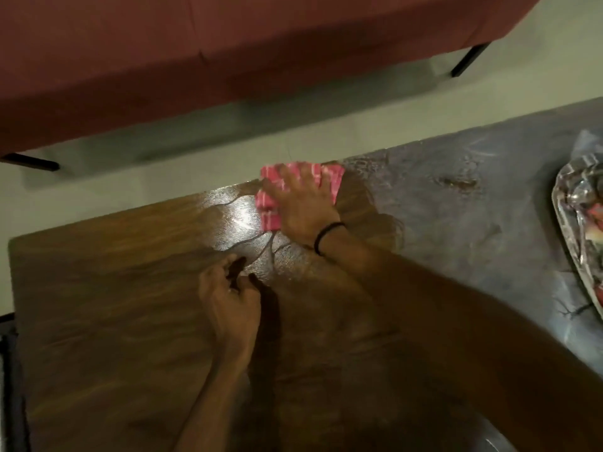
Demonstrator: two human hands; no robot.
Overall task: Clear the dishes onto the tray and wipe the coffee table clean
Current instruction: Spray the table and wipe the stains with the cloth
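My right hand (301,203) presses flat on a pink and white checked cloth (270,207) near the far edge of the wooden coffee table (114,305). A black band circles that wrist. My left hand (228,298) rests on the table nearer to me, fingers loosely curled, with nothing in it. At the right edge of the view a shiny silver tray (574,203) holds dishes, only partly visible. The image is blurred around the cloth.
A dark red sofa (195,60) with black legs stands across a strip of pale floor (163,168) beyond the table. The right half of the table top (473,207) looks grey and streaked. A dark object edges in at the lower left.
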